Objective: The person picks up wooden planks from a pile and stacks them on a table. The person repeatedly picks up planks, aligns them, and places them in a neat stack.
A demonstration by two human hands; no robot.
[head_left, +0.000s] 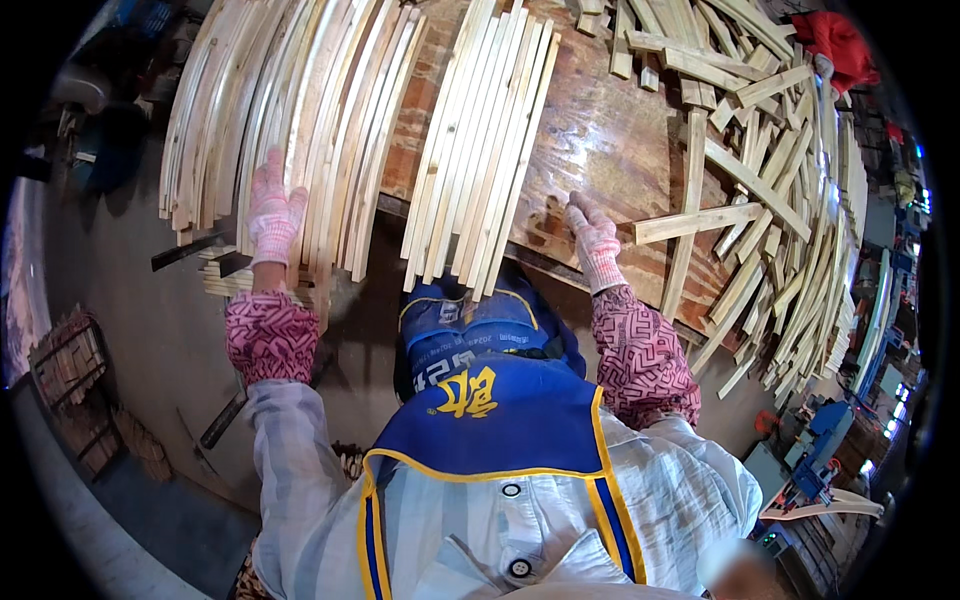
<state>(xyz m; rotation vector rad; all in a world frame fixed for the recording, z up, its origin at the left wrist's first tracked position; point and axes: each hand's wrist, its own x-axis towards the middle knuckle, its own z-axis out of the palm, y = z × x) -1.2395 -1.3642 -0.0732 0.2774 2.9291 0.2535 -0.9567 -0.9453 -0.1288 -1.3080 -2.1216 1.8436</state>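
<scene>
Long pale wooden strips (335, 110) lie side by side in a wide row at the left of the wooden tabletop. My left hand (274, 212), in a pink-and-white knit glove, rests on them with its fingers stretched along their length. A smaller group of strips (483, 140) lies in the middle, with its near ends jutting past the table edge. My right hand (594, 238), gloved the same way, is over the bare board to the right of that group. Its fingers are apart and it holds nothing.
A jumbled heap of short and long wooden strips (765, 190) covers the table's right side. Red cloth (838, 50) lies beyond it at the far right. Blue machinery (820, 440) stands at the lower right. Racks of wood pieces (72, 370) are on the floor at left.
</scene>
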